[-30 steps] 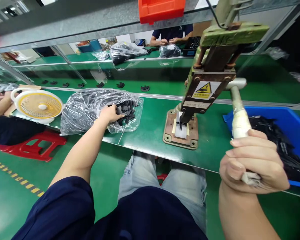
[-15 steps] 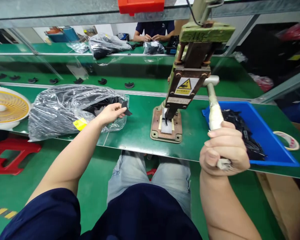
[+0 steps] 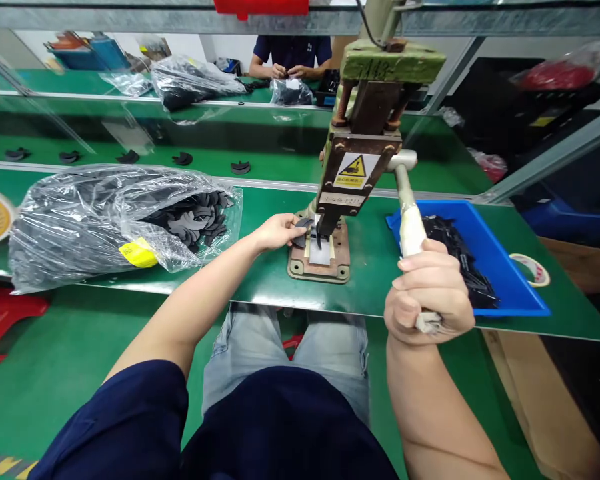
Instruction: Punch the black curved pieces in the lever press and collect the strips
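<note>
We look down on a long green workbench (image 3: 370,293) that runs across the whole view. On its left lies a big clear plastic bag (image 3: 80,220), slumped on its side, with flat black pieces spilling toward its open mouth. Right of the bag stands a hand press (image 3: 360,160), its worn green head above a ram with a yellow warning sticker and its base plate (image 3: 343,265) sitting flat on the bench. Just right of the press sits a blue tray (image 3: 505,273) holding a heap of black parts. The press lever (image 3: 410,220), wrapped in pale tape, slopes down from the ram toward us. Our right hand (image 3: 427,293) is wrapped round its lower end, fingers and thumb closed tight around it. Our left hand (image 3: 277,232) reaches to the left edge of the base plate, with thumb and fingertips pinching a small black piece (image 3: 303,223). The piece is at the foot of the ram, just beside the white pad under the tool. A tape roll (image 3: 530,269) lies flat on the bench, just right of the tray.
</note>
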`<state>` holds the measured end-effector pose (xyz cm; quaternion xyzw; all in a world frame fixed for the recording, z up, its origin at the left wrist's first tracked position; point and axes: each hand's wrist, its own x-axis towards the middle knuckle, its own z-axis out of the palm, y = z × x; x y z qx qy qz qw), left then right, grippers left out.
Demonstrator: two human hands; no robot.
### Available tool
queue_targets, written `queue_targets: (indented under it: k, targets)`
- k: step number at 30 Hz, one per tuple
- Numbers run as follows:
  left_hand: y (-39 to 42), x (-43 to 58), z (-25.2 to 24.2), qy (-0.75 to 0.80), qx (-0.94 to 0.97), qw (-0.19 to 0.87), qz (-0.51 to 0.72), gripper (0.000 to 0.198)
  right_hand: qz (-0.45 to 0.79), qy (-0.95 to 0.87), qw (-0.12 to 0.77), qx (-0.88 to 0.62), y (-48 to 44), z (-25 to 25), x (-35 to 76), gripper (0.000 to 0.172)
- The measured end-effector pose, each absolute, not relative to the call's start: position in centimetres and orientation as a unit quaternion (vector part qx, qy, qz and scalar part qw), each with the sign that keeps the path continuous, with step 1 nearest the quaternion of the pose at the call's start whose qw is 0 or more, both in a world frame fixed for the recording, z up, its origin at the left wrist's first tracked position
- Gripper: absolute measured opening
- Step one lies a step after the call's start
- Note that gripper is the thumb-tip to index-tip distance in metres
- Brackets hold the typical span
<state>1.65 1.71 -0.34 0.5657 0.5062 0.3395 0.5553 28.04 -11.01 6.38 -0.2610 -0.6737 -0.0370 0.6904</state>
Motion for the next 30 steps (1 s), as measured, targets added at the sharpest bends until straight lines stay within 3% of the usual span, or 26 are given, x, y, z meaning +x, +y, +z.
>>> queue_targets:
  k: [14,21,30]
  targets:
    - [2.6,2.2,-1.0,0.492,0.57,0.576,0.317,0.032,-0.061,-0.67,0.694,-0.258,-10.7,6.1,28.2,0.036]
    - [2.3,2.5,-0.6,0.536,0.581,0.537,0.296,0.033,-0.058,-0.673,0.691,-0.257,-10.7,5.9,28.4,0.039]
    - [3.9,2.6,-0.1,0.545,0.545,0.598,0.222,0.036,-0.06,-0.656,0.715,-0.235,-10.2,5.4,28.2,0.037]
